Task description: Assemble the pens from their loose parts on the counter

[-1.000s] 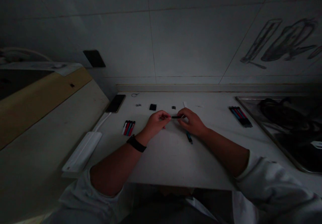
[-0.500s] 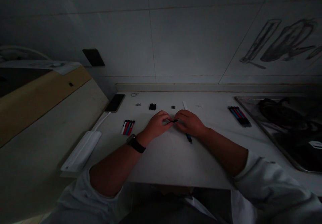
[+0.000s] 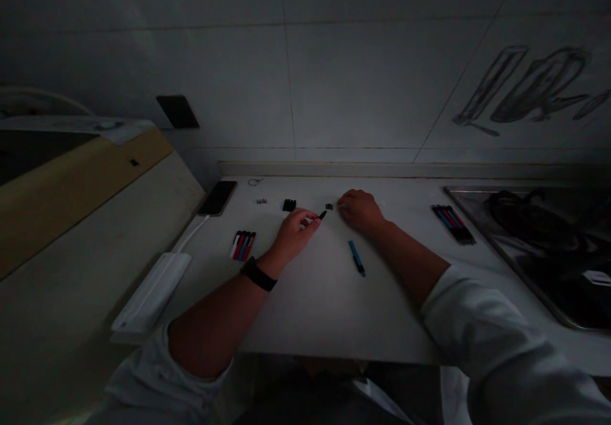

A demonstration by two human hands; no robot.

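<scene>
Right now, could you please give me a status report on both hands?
Left hand pinching small black part. Right hand beside small dark pieces, grip unclear. Blue pen piece lying loose, untouched.

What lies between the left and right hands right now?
The head view shows small dark pieces on the table between the left hand and right hand; the black piece the left hand holds also juts into that gap.
</scene>
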